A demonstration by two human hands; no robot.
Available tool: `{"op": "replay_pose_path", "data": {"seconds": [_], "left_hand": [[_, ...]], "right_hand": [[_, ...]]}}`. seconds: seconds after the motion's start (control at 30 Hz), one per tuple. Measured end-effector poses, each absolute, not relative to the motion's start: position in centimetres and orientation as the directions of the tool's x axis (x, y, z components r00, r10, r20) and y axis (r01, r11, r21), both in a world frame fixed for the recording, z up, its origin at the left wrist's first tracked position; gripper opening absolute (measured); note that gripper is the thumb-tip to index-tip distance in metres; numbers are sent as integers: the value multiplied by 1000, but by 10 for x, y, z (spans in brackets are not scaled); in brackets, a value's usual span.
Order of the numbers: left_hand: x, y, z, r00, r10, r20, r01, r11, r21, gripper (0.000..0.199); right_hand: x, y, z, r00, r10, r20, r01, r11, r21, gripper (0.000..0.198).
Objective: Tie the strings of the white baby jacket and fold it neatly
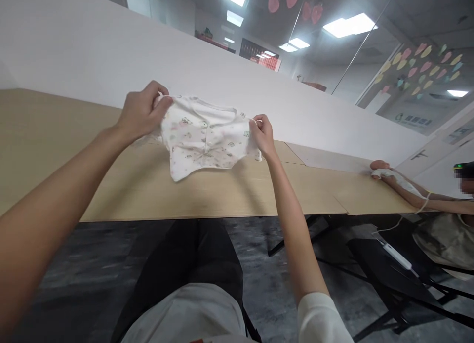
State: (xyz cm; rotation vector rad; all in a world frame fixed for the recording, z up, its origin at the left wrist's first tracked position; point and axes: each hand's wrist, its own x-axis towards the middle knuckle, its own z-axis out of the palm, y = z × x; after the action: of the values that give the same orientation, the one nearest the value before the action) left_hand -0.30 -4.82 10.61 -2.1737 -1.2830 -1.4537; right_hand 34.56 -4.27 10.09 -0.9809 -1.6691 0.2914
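"Pale shirt on the wearer's own body comes nearest, bottom centre, with dark trousers just above it. Can any writing be read?"

"Lettering on the glass at the right is too small and blurred to make out. Little green and pink figures are printed on the small white garment."

"Where is that garment, and which way does it point?"

"Upper middle, slightly left of centre, held above the wooden desk. Its long axis runs left to right, dipping toward the right; the neckline faces the top of the frame and the hem hangs toward the bottom."

"And the grip?"

"Pinched closed on cloth, both sides: left hand at the garment's upper left corner, right hand at its right end."
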Motion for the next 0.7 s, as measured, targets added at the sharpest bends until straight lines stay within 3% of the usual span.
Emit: {"op": "replay_pose_path", "data": {"seconds": [0.13, 0.3, 0.4, 0.5, 0.7], "left_hand": [[-8, -47, 83, 231, 672, 703, 886, -444, 133, 69], [-8, -17, 4, 292, 908, 301, 954, -298, -29, 72], [-9, -3, -45, 322, 934, 154, 943, -331, 36, 62], [-25, 7, -77, 328, 934, 142, 934, -343, 101, 48], [-86, 9, -100, 98, 980, 173, 954, -142, 264, 51]], "right_hand": [[349, -45, 82, -114, 752, 649, 717, 514, -470, 24], [338, -23, 15, -117, 935, 335, 955, 198, -219, 27], [330, -11, -26, -68, 983, 173, 988, 90, -125, 36], [331, -4, -51, -35, 995, 97, 995, 43, -91, 40], [369, -10, -71, -10, 995, 96, 981, 28, -192, 40]]}}
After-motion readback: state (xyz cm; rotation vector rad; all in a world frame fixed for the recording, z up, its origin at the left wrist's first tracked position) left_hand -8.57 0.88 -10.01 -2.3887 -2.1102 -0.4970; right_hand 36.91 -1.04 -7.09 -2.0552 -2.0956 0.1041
